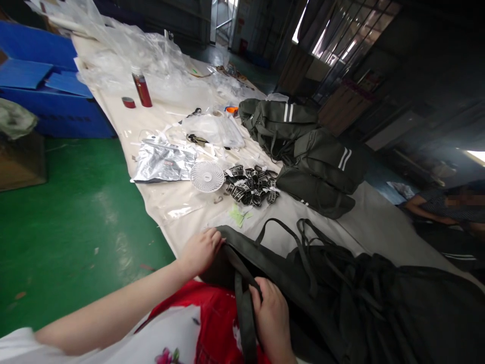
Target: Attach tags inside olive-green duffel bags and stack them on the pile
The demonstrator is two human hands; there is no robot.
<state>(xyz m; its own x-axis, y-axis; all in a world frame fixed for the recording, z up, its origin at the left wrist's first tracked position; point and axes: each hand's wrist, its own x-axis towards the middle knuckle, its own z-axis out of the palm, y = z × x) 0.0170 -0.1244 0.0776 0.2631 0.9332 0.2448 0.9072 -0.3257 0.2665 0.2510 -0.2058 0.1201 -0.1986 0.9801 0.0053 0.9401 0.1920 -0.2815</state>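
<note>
A dark green fabric bag (257,253) with thin straps lies across the near edge of the table, its long opening toward me. My left hand (200,252) is closed on the bag's far left corner, fingertips pinching the edge. Closer to me, my right hand (272,313) grips the near rim of the same opening, its thumb and fingers pressed together on the fabric. One strap (244,313) hangs down beside my right hand. The bag's inside is dark and cannot be made out.
Finished-looking dark bags with white stripes (326,162) are piled beyond. A bundle of black patterned straps (252,184), a white round fan (207,176), a silver pouch (164,161) and a red thermos (142,88) stand on the table (166,199). Blue boxes (56,111) are left; a person (447,207) sits right.
</note>
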